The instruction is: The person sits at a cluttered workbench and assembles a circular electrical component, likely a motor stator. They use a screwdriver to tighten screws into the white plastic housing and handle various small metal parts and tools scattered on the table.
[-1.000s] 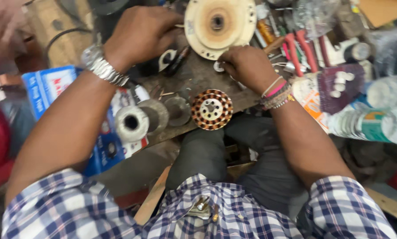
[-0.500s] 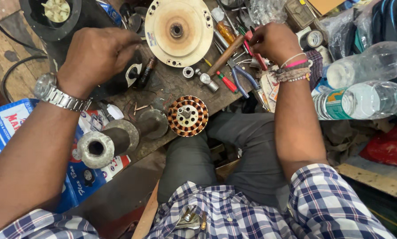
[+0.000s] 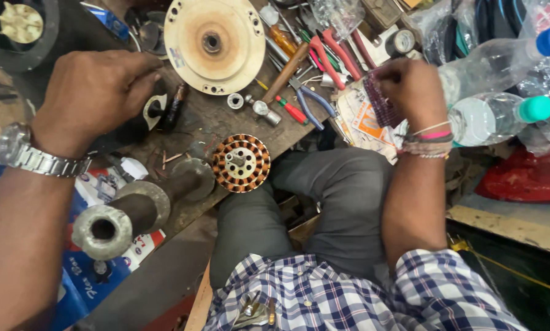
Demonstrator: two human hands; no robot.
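Note:
My left hand (image 3: 94,98), with a metal watch on the wrist, lies curled over a black part (image 3: 118,135) on the dark workbench (image 3: 204,125); its fingertips touch a curved metal piece (image 3: 149,113). My right hand (image 3: 413,92), with thread bands on the wrist, pinches a maroon packet (image 3: 382,101) at the bench's right end, over some printed paper. A copper-wound stator (image 3: 241,162) sits at the front edge of the bench between my hands. A cream round motor cover (image 3: 213,43) lies behind it.
Blue-handled pliers (image 3: 315,101), red-handled pliers (image 3: 336,52), a red screwdriver (image 3: 292,111) and small fittings are scattered by the cover. Two plastic bottles (image 3: 496,116) lie at the right. A flanged metal pipe (image 3: 131,211) juts out at the lower left above a blue box (image 3: 82,285).
My right hand has moved right, from beside the stator past the red-handled tools to the maroon packet. My left hand has stayed on the black part. The view has shifted.

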